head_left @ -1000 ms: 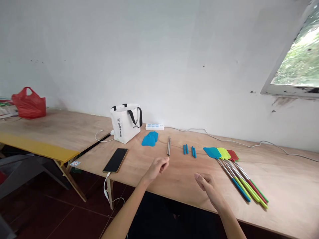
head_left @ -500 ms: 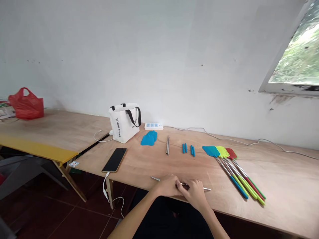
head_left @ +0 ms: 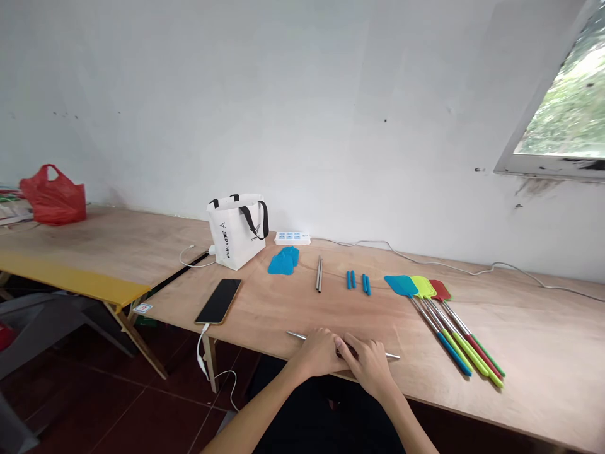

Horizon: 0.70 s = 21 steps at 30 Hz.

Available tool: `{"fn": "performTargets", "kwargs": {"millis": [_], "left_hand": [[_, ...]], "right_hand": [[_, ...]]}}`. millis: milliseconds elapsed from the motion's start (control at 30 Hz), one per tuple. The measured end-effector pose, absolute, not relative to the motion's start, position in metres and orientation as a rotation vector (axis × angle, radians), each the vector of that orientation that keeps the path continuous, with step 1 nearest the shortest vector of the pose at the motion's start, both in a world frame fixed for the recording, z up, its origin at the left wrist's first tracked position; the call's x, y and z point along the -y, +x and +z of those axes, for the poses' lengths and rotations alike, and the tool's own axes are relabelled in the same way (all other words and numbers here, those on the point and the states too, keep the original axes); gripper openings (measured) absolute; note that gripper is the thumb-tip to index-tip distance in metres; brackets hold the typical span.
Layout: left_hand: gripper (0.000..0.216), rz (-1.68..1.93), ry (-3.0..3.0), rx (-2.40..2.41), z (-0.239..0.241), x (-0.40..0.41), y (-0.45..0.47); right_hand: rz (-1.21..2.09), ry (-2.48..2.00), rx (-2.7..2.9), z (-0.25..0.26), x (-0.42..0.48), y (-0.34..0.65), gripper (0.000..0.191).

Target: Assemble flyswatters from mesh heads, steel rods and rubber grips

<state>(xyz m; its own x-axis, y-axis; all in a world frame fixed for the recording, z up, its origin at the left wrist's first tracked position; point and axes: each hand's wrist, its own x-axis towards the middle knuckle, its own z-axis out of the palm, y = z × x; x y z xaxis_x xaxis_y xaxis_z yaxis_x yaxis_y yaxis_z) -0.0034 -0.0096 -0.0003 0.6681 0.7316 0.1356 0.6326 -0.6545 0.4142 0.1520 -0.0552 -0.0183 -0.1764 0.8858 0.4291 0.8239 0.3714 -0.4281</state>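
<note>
At the table's front edge, my left hand (head_left: 322, 353) is closed over the middle of a thin metal rod (head_left: 296, 335). Pressed up beside it, my right hand (head_left: 368, 362) also has its fingers curled over the rod, whose ends stick out on both sides. The palms and the rod's middle are hidden. Beyond my hands lie a pair of metal tubes (head_left: 319, 275), several short blue handle grips (head_left: 351, 280) and blue fly-swatter heads (head_left: 282, 260). To the right, several fly swatters (head_left: 456, 340) in blue, yellow-green, red and green lie side by side.
A phone (head_left: 218, 301) on a white cable lies at the left front of the wooden table (head_left: 543, 353). Behind it stand a white bag (head_left: 237, 233) and a power strip (head_left: 293, 238) against the wall. A red plastic bag (head_left: 54, 198) sits on the far-left table.
The view has shifted slightly. Both hands stay together on the rod, and a little more of its left end shows. Nothing else on the table has moved.
</note>
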Motion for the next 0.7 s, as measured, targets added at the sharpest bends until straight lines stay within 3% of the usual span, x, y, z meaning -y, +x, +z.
{"fn": "performTargets", "kwargs": {"millis": [700], "left_hand": [[0.038, 0.430, 2.514, -1.097, -0.0036, 0.0092, -0.0046]], "right_hand": [[0.131, -1.479, 1.988, -0.0206, 0.0532, 0.1531, 0.055]]}}
